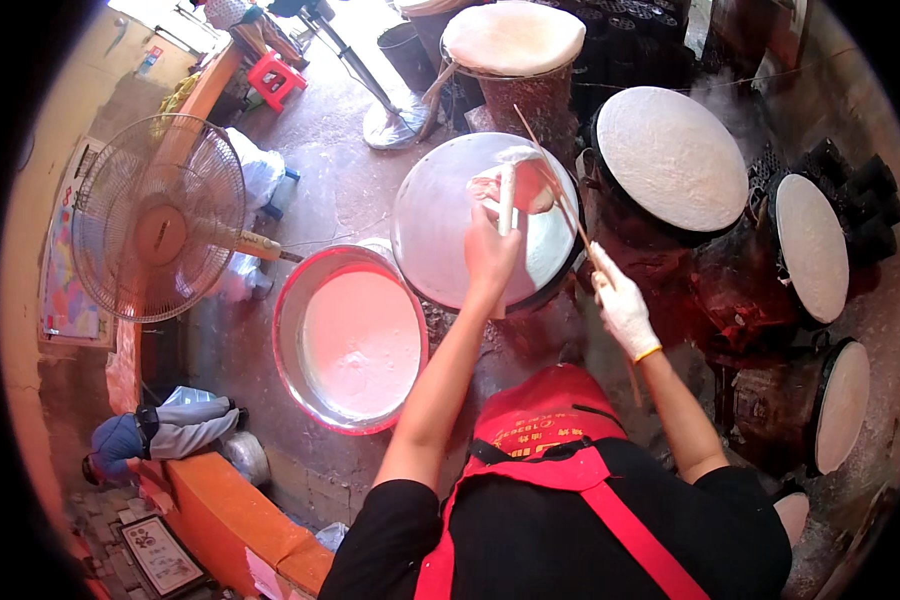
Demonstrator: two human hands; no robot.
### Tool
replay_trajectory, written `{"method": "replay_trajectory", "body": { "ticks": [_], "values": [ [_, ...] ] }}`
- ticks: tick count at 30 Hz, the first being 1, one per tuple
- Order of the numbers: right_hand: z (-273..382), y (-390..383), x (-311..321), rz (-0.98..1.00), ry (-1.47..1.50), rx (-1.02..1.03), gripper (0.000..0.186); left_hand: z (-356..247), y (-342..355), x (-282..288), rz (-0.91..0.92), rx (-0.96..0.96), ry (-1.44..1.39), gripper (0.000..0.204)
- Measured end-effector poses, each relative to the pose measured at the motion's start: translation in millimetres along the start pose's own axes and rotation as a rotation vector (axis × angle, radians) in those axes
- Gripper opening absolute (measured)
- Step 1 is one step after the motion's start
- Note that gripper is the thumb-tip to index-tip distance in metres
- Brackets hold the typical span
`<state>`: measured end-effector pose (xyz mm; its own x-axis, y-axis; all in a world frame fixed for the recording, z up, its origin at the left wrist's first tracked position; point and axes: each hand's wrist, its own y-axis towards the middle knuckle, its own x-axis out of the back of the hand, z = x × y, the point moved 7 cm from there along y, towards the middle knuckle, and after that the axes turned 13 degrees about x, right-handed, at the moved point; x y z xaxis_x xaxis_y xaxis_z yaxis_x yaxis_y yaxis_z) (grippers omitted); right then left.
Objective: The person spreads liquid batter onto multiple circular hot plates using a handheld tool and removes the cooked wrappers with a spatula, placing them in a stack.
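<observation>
Overhead: two hands working at a round steaming plate

Left hand [490, 252] is closing around a pale roller [507, 198], holding it over the grey round plate [440, 230], where a thin reddish sheet [530, 185] is lying at the far edge. Gloved right hand [622, 312] is gripping a thin stick [560, 190] slanting across the plate. A red-rimmed basin of pale batter [360, 340] is sitting just left.
</observation>
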<state>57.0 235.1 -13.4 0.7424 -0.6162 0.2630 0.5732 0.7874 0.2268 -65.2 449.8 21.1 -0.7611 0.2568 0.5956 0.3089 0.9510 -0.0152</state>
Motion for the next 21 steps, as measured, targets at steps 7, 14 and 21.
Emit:
{"method": "replay_trajectory", "body": {
  "ticks": [7, 14, 21],
  "values": [
    [-6.7, -50.4, -25.3, 0.111, -0.718, -0.208, 0.049, 13.1, 25.8, 1.3, 0.093, 0.294, -0.669, 0.026],
    [-38.4, -5.5, -64.4, -0.092, -0.307, -0.134, 0.047, -95.2, 38.5, 100.8, 0.618, 0.019, -1.232, 0.032],
    [-15.5, -22.8, -119.0, -0.277, 0.879, -0.518, 0.042, 57.6, 5.3, 157.2, 0.488, 0.457, -0.832, 0.035]
  ]
}}
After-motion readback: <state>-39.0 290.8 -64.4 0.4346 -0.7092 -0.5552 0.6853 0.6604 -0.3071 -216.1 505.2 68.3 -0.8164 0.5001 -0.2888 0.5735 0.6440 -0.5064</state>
